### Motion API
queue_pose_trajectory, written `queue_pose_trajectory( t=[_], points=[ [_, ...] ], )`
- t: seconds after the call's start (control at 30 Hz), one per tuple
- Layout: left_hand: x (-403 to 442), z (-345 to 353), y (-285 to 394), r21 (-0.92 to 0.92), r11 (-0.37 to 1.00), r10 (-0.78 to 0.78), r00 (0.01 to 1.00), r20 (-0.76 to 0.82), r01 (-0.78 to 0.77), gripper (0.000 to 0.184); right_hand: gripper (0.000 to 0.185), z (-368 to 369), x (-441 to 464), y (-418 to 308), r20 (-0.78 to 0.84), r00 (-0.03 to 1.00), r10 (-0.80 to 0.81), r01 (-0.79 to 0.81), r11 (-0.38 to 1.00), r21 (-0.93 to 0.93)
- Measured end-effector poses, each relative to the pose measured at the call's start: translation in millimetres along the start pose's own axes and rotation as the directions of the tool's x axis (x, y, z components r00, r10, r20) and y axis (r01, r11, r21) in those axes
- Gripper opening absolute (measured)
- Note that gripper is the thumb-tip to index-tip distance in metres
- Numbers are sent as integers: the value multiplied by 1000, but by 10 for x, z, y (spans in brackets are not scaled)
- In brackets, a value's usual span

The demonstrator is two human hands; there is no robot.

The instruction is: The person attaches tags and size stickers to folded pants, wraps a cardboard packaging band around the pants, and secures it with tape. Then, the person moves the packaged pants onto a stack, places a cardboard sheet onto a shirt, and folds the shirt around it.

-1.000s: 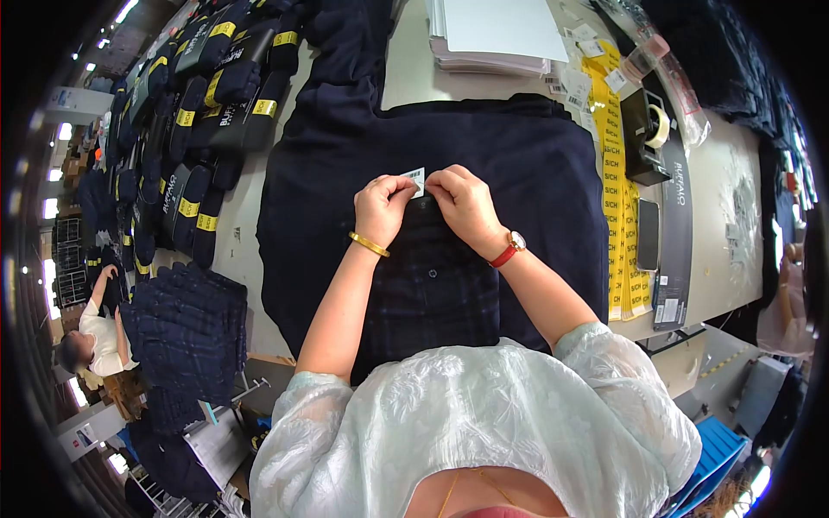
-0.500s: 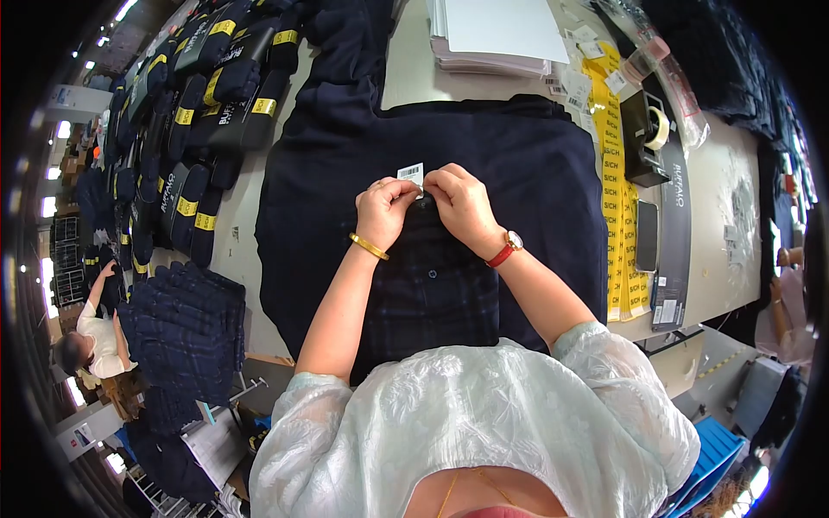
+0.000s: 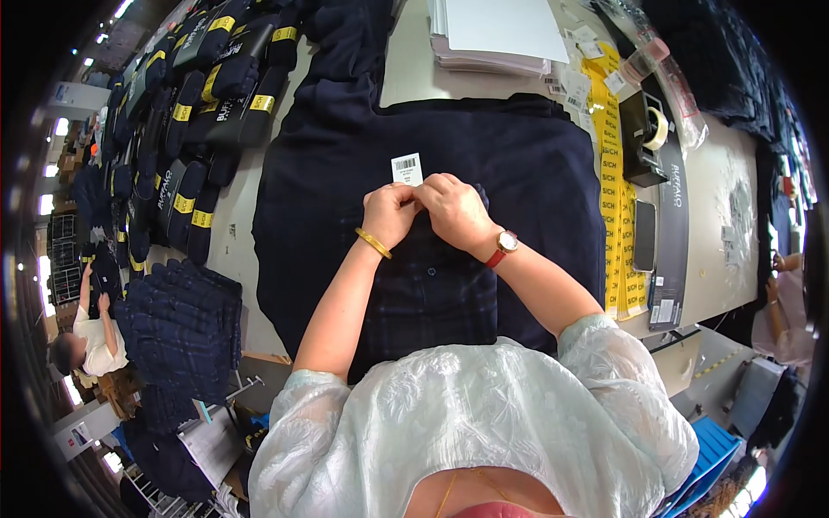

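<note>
- Forearms: both reach forward and converge at the folded plaid shirt (image 3: pixel 432 302); gold bangle (image 3: pixel 374 243) on the left wrist, red-strapped watch (image 3: pixel 507 242) on the right.
- Left hand (image 3: pixel 390 213): knuckles up, fingers curled inward, thumb and forefinger pinching the lower end of the barcode tag (image 3: pixel 406 166).
- Right hand (image 3: pixel 455 211): palm down, fingers bent, tips meeting the left fingertips; what they grip is hidden, so cannot tell.
- Barcode tag: projects beyond the fingertips, printed face up, above the dark navy fabric (image 3: pixel 328 198).
- Right side of table: phone (image 3: pixel 644 237), yellow printed strips (image 3: pixel 611 190).
- Far edge: paper stack (image 3: pixel 505 30).
</note>
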State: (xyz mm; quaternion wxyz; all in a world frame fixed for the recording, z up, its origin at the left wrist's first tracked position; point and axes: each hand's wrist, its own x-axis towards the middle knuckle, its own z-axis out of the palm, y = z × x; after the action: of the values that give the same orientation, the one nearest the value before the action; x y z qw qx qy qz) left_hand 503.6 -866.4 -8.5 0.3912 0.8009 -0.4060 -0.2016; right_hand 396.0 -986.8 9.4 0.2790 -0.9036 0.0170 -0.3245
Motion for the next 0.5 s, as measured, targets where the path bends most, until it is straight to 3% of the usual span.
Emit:
queue_pose_trajectory(
  t=[0.13, 0.3, 0.5],
  points=[
    [-3, 11, 53, -126, 989, -88, 995, -55, 80, 10, 10, 3, -31, 74, -60, 985, 161, -149, 975, 164],
    [-1, 40, 8, -189, 975, -130, 989, -64, 116, 8, 11, 9, -47, 31, -92, 955, 281, -255, 941, 224],
    [-20, 36, -2, -317, 941, -143, 989, -44, 122, 9, 11, 30, -68, 34, -99, 944, 314, -278, 921, 272]
  ],
)
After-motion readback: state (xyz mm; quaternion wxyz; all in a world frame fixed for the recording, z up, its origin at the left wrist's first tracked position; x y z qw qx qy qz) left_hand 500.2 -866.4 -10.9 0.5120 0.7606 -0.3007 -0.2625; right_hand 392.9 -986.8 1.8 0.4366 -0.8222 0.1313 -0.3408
